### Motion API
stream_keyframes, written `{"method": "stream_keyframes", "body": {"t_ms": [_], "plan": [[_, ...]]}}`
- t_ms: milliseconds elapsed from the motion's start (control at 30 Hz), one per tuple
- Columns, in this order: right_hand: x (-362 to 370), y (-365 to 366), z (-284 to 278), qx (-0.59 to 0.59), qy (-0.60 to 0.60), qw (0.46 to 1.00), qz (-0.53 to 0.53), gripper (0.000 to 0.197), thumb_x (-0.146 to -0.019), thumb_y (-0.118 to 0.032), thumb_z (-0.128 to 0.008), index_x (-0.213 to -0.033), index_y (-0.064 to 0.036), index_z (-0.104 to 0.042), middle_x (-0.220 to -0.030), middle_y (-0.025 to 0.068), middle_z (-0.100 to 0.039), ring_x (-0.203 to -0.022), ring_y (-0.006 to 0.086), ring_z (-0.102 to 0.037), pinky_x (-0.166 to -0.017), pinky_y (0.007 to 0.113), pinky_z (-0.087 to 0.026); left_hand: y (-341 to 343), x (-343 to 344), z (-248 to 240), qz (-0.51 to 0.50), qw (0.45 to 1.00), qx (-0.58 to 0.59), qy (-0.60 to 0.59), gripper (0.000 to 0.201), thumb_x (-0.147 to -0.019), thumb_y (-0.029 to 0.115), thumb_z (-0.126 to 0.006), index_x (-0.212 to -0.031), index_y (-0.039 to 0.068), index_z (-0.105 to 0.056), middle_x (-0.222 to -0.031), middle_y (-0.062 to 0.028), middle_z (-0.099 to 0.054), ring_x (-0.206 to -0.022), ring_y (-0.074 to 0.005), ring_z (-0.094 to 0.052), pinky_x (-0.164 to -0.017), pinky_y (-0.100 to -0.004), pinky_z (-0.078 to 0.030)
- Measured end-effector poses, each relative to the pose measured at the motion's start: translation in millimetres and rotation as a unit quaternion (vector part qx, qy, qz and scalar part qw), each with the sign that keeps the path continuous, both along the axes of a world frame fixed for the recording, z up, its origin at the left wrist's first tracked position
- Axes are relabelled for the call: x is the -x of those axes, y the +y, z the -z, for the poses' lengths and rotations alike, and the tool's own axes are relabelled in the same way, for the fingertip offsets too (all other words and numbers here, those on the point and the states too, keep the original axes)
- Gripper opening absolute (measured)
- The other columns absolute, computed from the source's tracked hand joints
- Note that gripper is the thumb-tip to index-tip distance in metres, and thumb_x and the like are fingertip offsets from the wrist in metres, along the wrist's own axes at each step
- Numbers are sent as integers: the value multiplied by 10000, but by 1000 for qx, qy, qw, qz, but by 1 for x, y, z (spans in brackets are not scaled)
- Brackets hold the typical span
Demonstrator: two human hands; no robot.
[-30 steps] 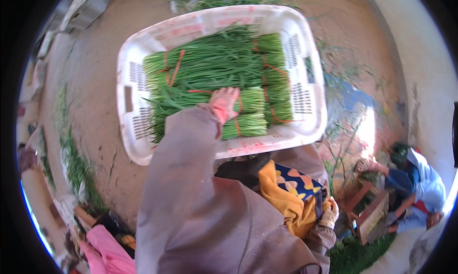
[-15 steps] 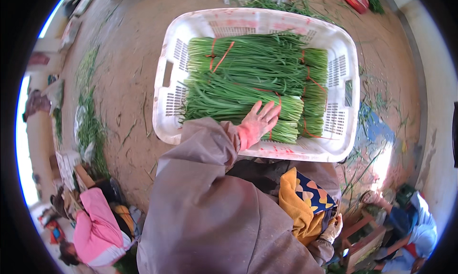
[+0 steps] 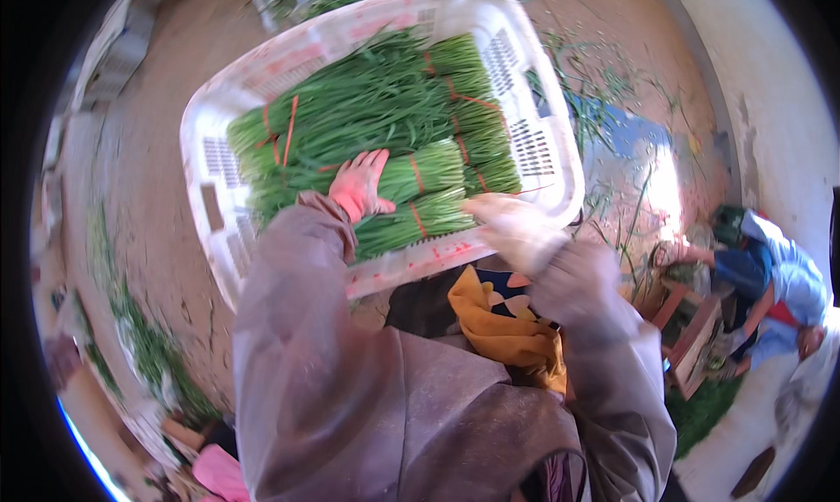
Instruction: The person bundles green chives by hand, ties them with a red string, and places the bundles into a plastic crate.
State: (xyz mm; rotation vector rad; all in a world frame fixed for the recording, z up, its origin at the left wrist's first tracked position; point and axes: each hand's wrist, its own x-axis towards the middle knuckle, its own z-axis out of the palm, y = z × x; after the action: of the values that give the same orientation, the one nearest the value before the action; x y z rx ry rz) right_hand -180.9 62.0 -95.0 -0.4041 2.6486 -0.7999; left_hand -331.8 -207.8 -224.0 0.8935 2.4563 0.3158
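Note:
A white plastic crate (image 3: 203, 139) with slotted walls holds several bundles of green chives (image 3: 359, 108), tied with thin red bands. My left hand (image 3: 360, 185), reddish at the wrist, lies on the near bundles with its fingers stretched out. Under and beside it are two bundles with their pale cut ends facing right. My right hand (image 3: 516, 231), in a pale glove, is smeared by motion over the crate's near right rim, close to those cut ends. Its fingers do not show clearly. More chives (image 3: 477, 108) lie crosswise along the crate's right side.
At the right, a person in light blue (image 3: 770, 275) sits by a wooden stool (image 3: 691, 336). A pink sleeve (image 3: 219, 471) shows at the lower left. Loose greens (image 3: 153, 353) lie on the floor at left. A mustard cloth (image 3: 503, 327) rests at my lap.
My right hand has come up from beside my lap to the crate's near right rim. My left hand has shifted left along the bundles, away from their cut ends. The view has turned.

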Motion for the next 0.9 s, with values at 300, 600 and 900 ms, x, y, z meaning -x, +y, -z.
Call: {"method": "stream_keyframes", "body": {"t_ms": [300, 600, 900], "plan": [[54, -126, 179, -358, -126, 925, -30, 386, -918, -220, -483, -1219, 4, -571, -1176, 120, -548, -1116, 284, -528, -910, 577, -376, 19, -11, 18, -65, 997, 37, 15, 980, -515, 373, -861, -1360, 146, -420, -1406, -34, -392, -1315, -266, -353, -1078, -471, -314], [54, -69, 124, -230, 24, 965, -125, 203, -792, -159, -578, -934, -43, -663, -857, 80, -633, -802, 222, -631, -578, 407, -457, 19, -20, -28, -82, 992, -34, 85, 809, -494, 267, -862, -1215, 70, -552, -1470, -127, -308, -1327, -335, -346, -1039, -483, -345], [34, 21, 162, -252, 2, 966, -57, 252, -896, -195, -476, -1104, -85, -568, -990, 101, -617, -920, 299, -609, -751, 458, -463, 87, -41, 2, -46, 995, 14, 84, 998, -598, 283, -823, -1440, 115, -314, -1473, -125, -318, -1286, -333, -390, -1057, -457, -333]]}}
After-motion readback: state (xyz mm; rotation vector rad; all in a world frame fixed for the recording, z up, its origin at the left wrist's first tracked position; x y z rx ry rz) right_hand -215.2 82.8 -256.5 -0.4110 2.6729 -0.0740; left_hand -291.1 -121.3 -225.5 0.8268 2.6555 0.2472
